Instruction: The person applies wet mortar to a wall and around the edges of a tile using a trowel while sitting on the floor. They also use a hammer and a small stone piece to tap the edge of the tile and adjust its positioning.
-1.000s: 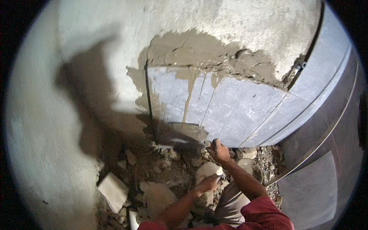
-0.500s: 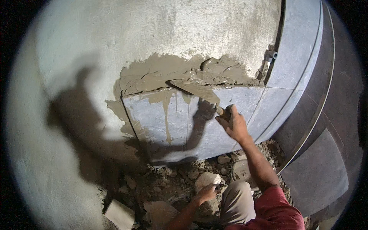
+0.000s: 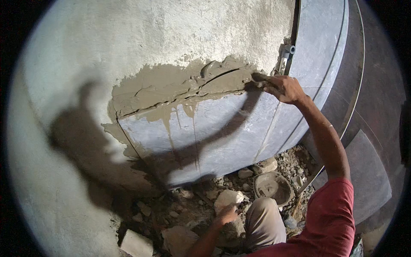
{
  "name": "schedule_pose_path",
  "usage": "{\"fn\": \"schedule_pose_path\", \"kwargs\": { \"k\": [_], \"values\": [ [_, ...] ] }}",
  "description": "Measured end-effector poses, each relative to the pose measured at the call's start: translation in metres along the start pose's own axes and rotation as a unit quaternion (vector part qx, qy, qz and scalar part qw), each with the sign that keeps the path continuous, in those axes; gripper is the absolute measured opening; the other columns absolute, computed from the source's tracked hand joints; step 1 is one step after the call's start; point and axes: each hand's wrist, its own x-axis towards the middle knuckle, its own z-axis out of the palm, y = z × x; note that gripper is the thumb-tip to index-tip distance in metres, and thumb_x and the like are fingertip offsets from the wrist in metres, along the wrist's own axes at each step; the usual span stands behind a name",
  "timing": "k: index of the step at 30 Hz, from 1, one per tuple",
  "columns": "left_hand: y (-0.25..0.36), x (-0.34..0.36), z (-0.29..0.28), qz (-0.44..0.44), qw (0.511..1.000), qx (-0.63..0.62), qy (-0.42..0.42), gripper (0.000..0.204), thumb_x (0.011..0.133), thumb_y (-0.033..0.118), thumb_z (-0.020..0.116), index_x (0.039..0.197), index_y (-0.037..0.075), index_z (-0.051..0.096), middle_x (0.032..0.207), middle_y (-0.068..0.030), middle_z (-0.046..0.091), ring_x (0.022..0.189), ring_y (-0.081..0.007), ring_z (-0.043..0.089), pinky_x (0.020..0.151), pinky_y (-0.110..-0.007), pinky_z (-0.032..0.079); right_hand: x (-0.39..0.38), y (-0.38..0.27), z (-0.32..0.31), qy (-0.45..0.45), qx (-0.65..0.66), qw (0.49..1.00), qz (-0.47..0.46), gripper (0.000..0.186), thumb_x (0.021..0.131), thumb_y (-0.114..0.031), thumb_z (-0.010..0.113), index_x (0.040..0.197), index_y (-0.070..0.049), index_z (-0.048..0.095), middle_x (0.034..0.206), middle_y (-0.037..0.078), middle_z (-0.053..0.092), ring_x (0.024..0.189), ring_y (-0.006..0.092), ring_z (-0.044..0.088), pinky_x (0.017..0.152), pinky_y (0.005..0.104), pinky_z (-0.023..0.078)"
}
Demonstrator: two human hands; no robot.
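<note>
My right hand (image 3: 286,89) is closed around the handle of a trowel (image 3: 229,82) at the right end of the wet mortar band. Its blade lies slanted on the mortar, coated in the same grey-brown, so its outline is hard to make out. The mortar (image 3: 150,81) runs along the top edge of a grey tile (image 3: 227,124) on the wall, with drips down the tile's face. Low down, my left hand (image 3: 227,215) is beside a pale stone (image 3: 228,200) near my knee, a finger stretched out and nothing visible in it.
A bucket (image 3: 274,188) with mortar residue stands right of my knee among rubble and stones (image 3: 180,240). A grey pipe fitting (image 3: 287,52) juts from the wall beside the upper tile (image 3: 319,43). A loose dark tile (image 3: 364,171) lies at the right.
My right hand has moved up and to the right with the trowel, from over the tile to the mortar's right end. The view has shifted slightly. My left hand stays by the stone.
</note>
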Motion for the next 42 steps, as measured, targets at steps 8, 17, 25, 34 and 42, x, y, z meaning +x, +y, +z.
{"fn": "schedule_pose_path", "kwargs": {
  "k": [8,17,25,34,42],
  "values": [
    [0.02,-0.007,0.001,-0.055,0.998,0.001,0.002,0.05,0.095,0.037,0.056,0.132,0.004,0.051,0.117,-0.0238,0.06,0.104,-0.0392,0.059,0.088,-0.047,0.047,-0.043,0.059,-0.042,0.015,-0.104,0.993,0.051,0.034,0.092,-0.037,0.059,0.115,-0.012,0.064,0.1,0.009,0.07,0.086,0.027,0.068,0.074,0.0406,0.053],
    [0.074,-0.009,-0.04,-0.105,0.985,-0.016,-0.136,0.057,0.085,0.007,0.051,0.14,0.001,0.04,0.121,-0.0293,0.056,0.11,-0.0408,0.056,0.089,-0.048,0.047,-0.059,-0.045,-0.019,0.149,-0.033,0.986,-0.062,0.042,0.089,-0.035,0.065,0.124,-0.014,0.054,0.099,0.011,0.064,0.074,0.0274,0.068,0.059,0.0399,0.056],
    [-0.001,-0.005,0.004,0.037,0.997,0.035,0.053,0.047,0.09,0.011,0.049,0.137,0.008,0.048,0.109,-0.0256,0.061,0.086,-0.0358,0.062,0.074,-0.048,0.048,0.013,-0.084,-0.05,-0.004,-0.141,0.984,-0.109,0.034,0.092,-0.038,0.059,0.116,-0.016,0.063,0.089,0.007,0.065,0.069,0.0194,0.064,0.052,0.0337,0.051],
    [0.042,-0.01,-0.027,-0.023,0.999,0.033,-0.032,0.048,0.096,0.034,0.054,0.133,0.003,0.049,0.123,-0.026,0.056,0.108,-0.0395,0.058,0.085,-0.048,0.048,-0.031,0.043,-0.07,0.035,-0.152,0.988,-0.013,0.031,0.088,-0.035,0.065,0.109,-0.012,0.066,0.091,0.008,0.068,0.078,0.026,0.067,0.065,0.0395,0.054],
    [0.008,0.011,-0.039,0.041,0.968,-0.248,0.004,0.047,0.095,0.035,0.056,0.128,0.001,0.054,0.118,-0.0195,0.062,0.112,-0.0271,0.058,0.095,-0.039,0.045,-0.024,0.035,-0.066,0.059,-0.091,0.99,-0.091,0.031,0.09,-0.033,0.062,0.112,-0.011,0.064,0.102,0.01,0.069,0.088,0.0297,0.066,0.073,0.0408,0.054]
  ]
}}
